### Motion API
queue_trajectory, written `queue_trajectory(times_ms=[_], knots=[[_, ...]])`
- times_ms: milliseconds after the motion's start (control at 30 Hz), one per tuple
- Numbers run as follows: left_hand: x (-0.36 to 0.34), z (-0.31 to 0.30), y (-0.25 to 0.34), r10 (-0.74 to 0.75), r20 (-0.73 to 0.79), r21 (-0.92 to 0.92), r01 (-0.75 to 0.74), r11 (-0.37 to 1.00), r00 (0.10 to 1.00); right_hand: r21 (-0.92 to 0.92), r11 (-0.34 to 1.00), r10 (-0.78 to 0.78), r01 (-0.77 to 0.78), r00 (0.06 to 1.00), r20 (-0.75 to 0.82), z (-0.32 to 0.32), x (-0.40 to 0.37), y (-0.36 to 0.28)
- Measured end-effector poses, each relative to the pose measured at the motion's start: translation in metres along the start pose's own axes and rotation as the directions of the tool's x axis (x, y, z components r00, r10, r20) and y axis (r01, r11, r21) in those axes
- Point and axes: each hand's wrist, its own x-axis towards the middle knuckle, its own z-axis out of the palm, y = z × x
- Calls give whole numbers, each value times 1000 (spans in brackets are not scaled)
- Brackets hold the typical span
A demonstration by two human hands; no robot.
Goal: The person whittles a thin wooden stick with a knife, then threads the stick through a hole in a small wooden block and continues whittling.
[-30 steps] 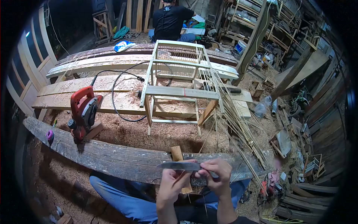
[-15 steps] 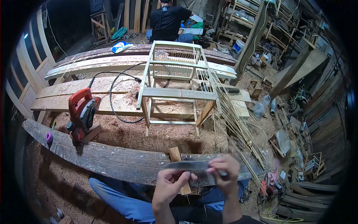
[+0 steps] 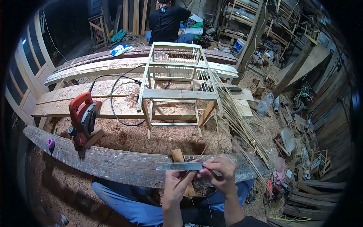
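Note:
A knife blade (image 3: 180, 166) lies level above the worn grey plank (image 3: 124, 166), its tip pointing left. My right hand (image 3: 221, 174) is closed on the handle end of the knife. Just under the blade is my left hand (image 3: 177, 185), fingers bent and pressed together; what they pinch, if anything, is too small to tell. A small wooden block (image 3: 177, 154) rests across the plank behind the blade, its lower part running between my hands. Beyond the plank stands a wooden frame (image 3: 181, 94) with thin bars.
A red power planer (image 3: 81, 117) with a black cable sits at the left. Thin bamboo strips (image 3: 245, 132) lean over the plank at the right. A purple object (image 3: 50, 143) is on the plank's left end. Another person (image 3: 165, 24) sits behind the far boards.
The knife has moved slightly left and its blade now shows clearly. My right hand has shifted a little left, and my left hand has moved lower and right, under the blade.

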Motion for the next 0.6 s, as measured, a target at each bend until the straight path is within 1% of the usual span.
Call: queue_trajectory(times_ms=[33,67,100,133,200,267,333,367,400,433,467,500,533,567,600], knots=[[0,3,2,-11,4,-27,11,1000,1000,-1,1000,1,-1,1000,0,-2,-3,5],[1,-7,-11,62,58,25,-64,998,996,-24,1000,-4,3,1000,-29,-5,-6,11],[1,-6,-11,64,55,24,-65,998,996,-46,999,-10,8,998,-56,-7,-6,13],[0,-1,-13,48,15,58,-49,997,999,-5,999,32,-32,996,-83,-10,-2,11],[0,7,-13,32,-47,89,-28,996,998,-25,999,19,-21,997,-69,-14,-3,13],[0,10,-10,28,-49,105,-22,994,998,-50,999,9,-12,998,-62,-20,-4,15],[-1,11,-5,27,-55,125,-20,992,998,-49,999,18,-23,994,-109,-22,-3,21],[-2,10,-2,-2,-49,117,8,993,999,-48,999,17,-23,994,-110,-26,-4,32],[-3,8,1,-32,-45,109,37,993,998,-49,986,143,-159,963,-228,-32,-3,43],[-6,6,4,-32,-44,110,37,993,999,-34,956,262,-291,902,-342,-35,-4,50],[-9,4,7,-12,-20,126,14,992,1000,-33,957,259,-288,903,-343,-38,-8,50],[-9,3,9,14,3,143,-15,990,1000,-6,951,284,-308,884,-372,-44,-6,40],[-9,4,9,11,7,119,-11,993,1000,22,943,312,-331,863,-398,-46,-7,35],[-8,5,9,5,5,121,-6,993,1000,75,981,193,-178,915,-355,-38,-8,31],[-5,6,8,28,-11,170,-26,985,1000,21,995,96,-93,966,-242,-32,-9,23]])
